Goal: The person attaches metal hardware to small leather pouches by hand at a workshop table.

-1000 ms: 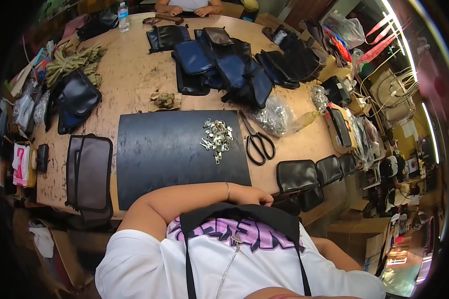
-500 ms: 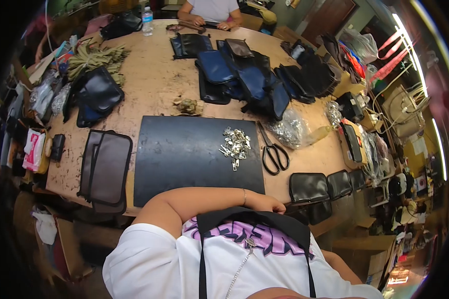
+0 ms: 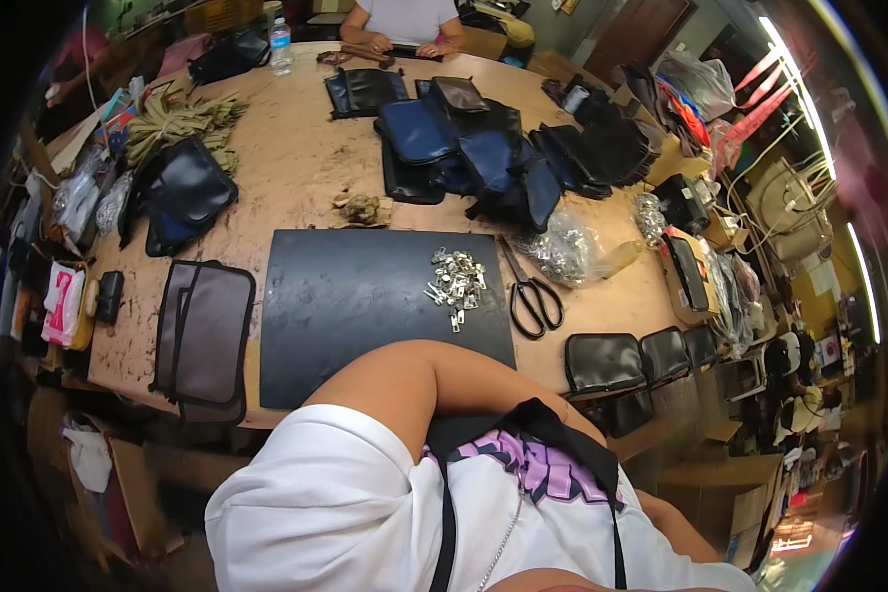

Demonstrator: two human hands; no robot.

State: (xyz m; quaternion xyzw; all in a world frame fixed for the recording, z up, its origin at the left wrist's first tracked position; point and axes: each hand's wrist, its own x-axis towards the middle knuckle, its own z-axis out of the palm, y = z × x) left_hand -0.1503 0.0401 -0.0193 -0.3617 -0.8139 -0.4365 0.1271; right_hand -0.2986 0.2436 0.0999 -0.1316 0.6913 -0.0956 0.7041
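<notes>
My left forearm (image 3: 493, 388) crosses in front of my chest toward the right, and its hand is hidden past the black cloth (image 3: 572, 431) with straps over my white shirt. Low on the right, a piece of my right arm (image 3: 676, 528) shows; that hand is out of sight. Before me lies a dark rectangular mat (image 3: 355, 306) with a pile of small silvery zipper pulls (image 3: 457, 281) on it. Black-handled scissors (image 3: 535, 306) rest just right of the mat. Black padded pouches (image 3: 604, 362) sit at the table's near right edge, closest to my left arm.
Brown flat pouches (image 3: 205, 335) lie left of the mat. Blue and black pouches (image 3: 419, 131) are heaped farther back, near a plastic bag of metal parts (image 3: 562, 247). A water bottle (image 3: 280, 46) stands at the far edge, where another person's hands (image 3: 380, 42) rest.
My left arm has bent further and moved right, so its hand, visible before by the table edge, is now hidden. The view has shifted slightly. The things on the table stay put.
</notes>
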